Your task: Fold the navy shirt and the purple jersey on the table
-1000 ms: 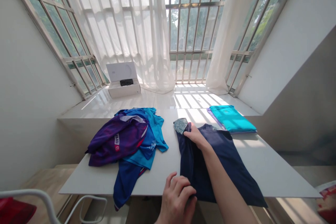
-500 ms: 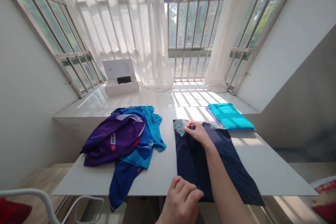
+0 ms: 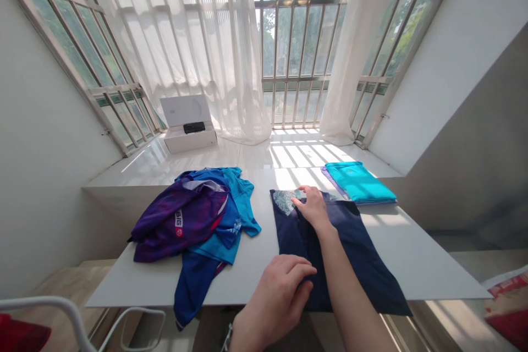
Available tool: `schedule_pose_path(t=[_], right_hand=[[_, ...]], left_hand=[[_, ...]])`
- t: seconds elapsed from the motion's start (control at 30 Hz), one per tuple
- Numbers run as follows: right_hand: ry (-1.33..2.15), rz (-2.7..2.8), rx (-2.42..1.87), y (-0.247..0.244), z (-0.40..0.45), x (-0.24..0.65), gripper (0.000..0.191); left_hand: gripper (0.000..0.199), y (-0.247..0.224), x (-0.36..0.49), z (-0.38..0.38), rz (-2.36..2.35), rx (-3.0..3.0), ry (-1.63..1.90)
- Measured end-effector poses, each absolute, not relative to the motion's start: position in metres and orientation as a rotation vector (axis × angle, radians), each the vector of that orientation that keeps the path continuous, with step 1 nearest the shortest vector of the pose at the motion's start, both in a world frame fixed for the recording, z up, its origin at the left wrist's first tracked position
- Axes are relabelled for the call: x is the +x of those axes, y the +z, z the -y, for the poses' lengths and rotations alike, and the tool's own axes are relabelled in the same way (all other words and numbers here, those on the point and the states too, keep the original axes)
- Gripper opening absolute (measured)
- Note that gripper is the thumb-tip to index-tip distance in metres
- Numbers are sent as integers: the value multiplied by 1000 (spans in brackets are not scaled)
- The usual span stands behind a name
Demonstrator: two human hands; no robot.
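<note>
A dark navy garment (image 3: 355, 253) lies spread on the white table, with pale teal patterned fabric (image 3: 284, 201) showing along its far edge. My right hand (image 3: 312, 204) rests over that far edge, thumb and forefinger apart against the patterned part; its other fingertips are partly hidden. Over the garment's near left side hovers my left hand (image 3: 284, 291), fingers loosely bent and thumb apart, with nothing visible in it. The right forearm covers the middle of the garment.
Left on the table is a heap of purple and blue jerseys (image 3: 177, 225), one sleeve hanging over the front edge. Folded turquoise clothing (image 3: 358, 182) lies at the back right. An open white box (image 3: 190, 140) with a black item stands on the sill. A white tubular frame (image 3: 45, 301) is lower left.
My right thumb and forefinger have parted from a pinch at the patterned edge, where the fabric now lies flatter. My left hand has moved up and forward, loosening its fingers.
</note>
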State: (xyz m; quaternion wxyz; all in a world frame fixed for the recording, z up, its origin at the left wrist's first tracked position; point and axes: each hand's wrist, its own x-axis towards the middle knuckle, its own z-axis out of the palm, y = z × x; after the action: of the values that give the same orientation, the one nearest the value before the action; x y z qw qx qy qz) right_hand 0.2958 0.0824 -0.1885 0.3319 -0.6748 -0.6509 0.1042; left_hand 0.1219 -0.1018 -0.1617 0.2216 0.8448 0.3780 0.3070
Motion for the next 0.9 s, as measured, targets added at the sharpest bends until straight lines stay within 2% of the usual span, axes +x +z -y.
schedule_pose_path(t=[0.07, 0.1, 0.17, 0.23, 0.37, 0.53, 0.8, 0.9], right_hand=[[170, 1787, -1676, -184, -77, 290, 26], [147, 1857, -1614, -182, -72, 288, 26], [134, 2024, -1484, -181, -62, 286, 30], [165, 2184, -1387, -186, -51, 289, 40], [300, 2367, -1394, -206, -36, 299, 55], [330, 2380, -1440, -216, -46, 287, 58], [342, 2288, -1463, -215, -109, 221, 58], [371, 2276, -1427, -216, -122, 211, 58]], left_hand=[[37, -166, 127, 94, -1231, 2441, 764], [47, -173, 130, 91, -1311, 2488, 714], [65, -189, 135, 87, -1382, 2535, 626], [72, -203, 139, 87, -1390, 2545, 589], [72, -210, 139, 90, -1391, 2554, 605], [76, -206, 118, 80, -1383, 2581, 545], [56, -194, 76, 42, -1641, 2558, 357], [60, -197, 79, 50, -1572, 2625, 400]])
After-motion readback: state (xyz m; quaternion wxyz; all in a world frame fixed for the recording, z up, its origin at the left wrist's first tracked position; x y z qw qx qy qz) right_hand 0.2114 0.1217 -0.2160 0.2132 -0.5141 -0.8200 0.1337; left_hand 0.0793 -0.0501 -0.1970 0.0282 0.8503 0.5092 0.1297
